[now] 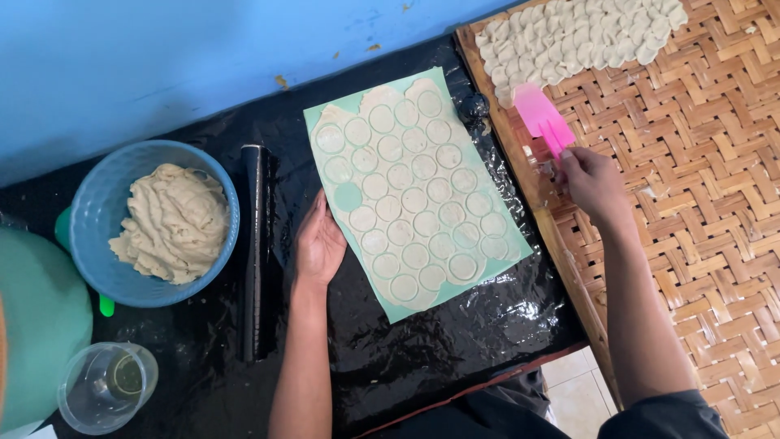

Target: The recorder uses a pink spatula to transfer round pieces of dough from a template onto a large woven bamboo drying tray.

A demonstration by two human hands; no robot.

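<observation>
Fingers of the right hand [591, 180] were pinched on the pink scraper [540, 118], blade pointing away; left hand [318, 244], fingers flat and together, pressed the nearer dough sheet [414, 191].

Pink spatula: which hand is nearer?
Right. The right hand holds the pink spatula over the woven tray; the left hand rests at the green mat.

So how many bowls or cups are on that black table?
2. A blue bowl full of dough stands at the left, beside the black rolling pin. A clear plastic cup sits below it near the table's front edge. Others may lie out of view.
</observation>
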